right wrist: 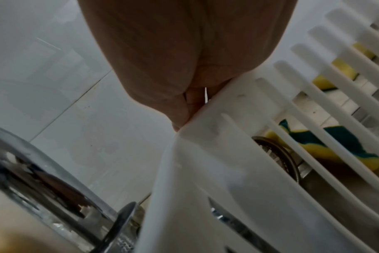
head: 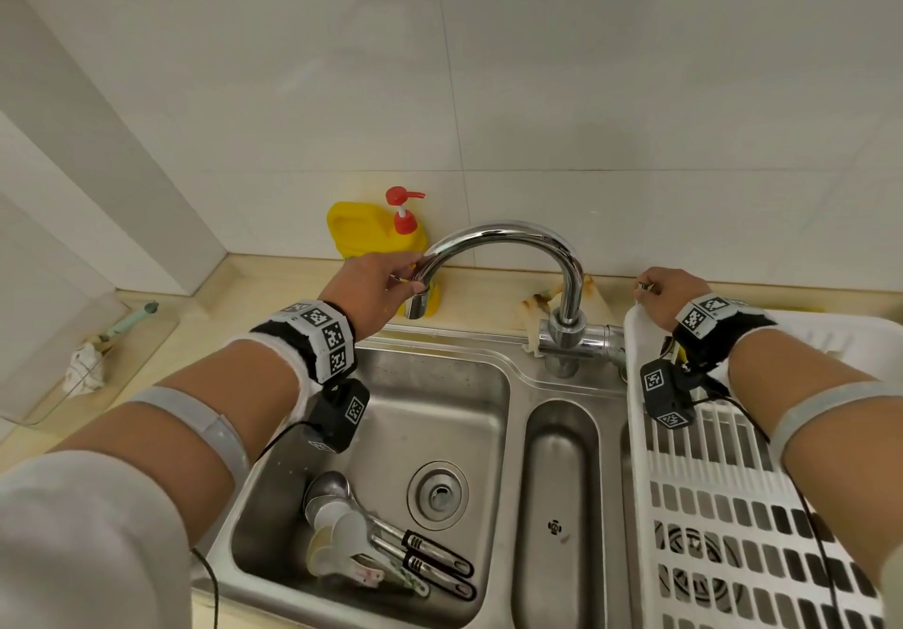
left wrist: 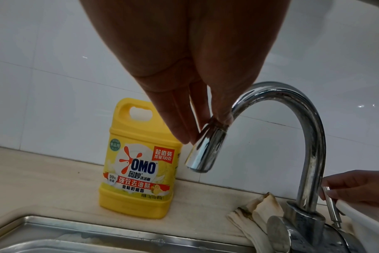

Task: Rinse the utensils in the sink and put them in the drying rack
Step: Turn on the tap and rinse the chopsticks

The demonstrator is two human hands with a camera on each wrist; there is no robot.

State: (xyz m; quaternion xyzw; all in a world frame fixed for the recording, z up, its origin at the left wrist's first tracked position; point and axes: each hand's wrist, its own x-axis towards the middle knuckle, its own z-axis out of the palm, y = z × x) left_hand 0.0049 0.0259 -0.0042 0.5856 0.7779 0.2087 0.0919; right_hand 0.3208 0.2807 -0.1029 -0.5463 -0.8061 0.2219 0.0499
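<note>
Several utensils (head: 371, 540), metal and white spoons and black-handled pieces, lie piled in the front of the steel sink (head: 440, 408). My left hand (head: 400, 279) (left wrist: 206, 126) grips the end of the chrome faucet spout (head: 513, 230) (left wrist: 309, 137), thumb on one side and fingers on the other. No water runs from it. My right hand (head: 647, 286) (left wrist: 346, 186) (right wrist: 180, 109) pinches the thin metal faucet lever (left wrist: 332, 208) at the far left corner of the white drying rack (head: 830, 330) (right wrist: 227, 154). The rack looks to hold nothing.
A yellow dish soap bottle (head: 361, 233) (left wrist: 138, 162) stands against the wall behind the spout. A stained rag (left wrist: 255, 210) lies by the faucet base. A narrow middle basin (head: 557, 482) separates sink and rack. A yellow-green sponge (right wrist: 335, 142) shows under the rack. A brush (head: 132, 320) lies far left.
</note>
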